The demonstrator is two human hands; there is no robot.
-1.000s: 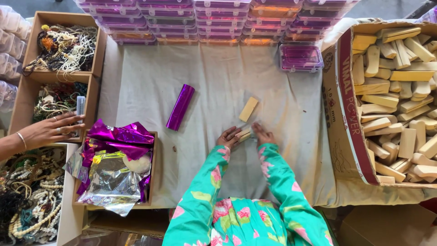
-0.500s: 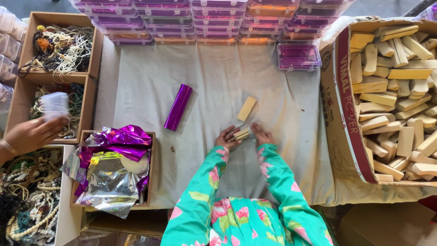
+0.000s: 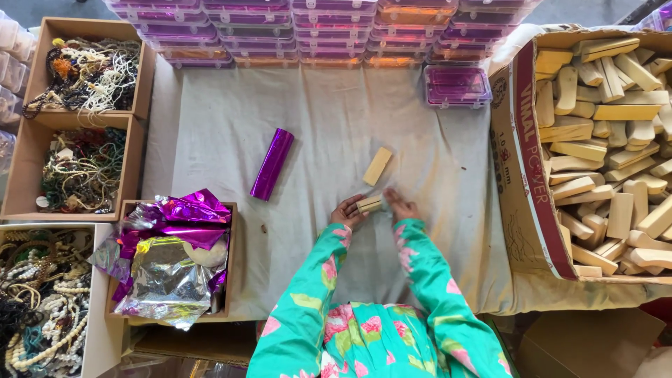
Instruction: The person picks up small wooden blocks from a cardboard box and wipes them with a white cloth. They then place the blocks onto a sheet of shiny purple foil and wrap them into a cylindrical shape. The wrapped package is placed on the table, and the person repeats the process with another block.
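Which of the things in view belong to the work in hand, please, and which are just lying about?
In hand:
- left hand and right hand, both on the small wooden block
- loose wooden block
- purple foil roll
- carton of wooden blocks

Lying about:
- boxes of beads
- stacked purple cases
- crumpled foil

A bench (image 3: 210,133) draped in grey cloth is seen carrying a purple foil-wrapped roll (image 3: 271,164), a loose wooden block (image 3: 377,166), a clear purple-filled case (image 3: 456,86) and stacked cases (image 3: 315,31) along its far edge.
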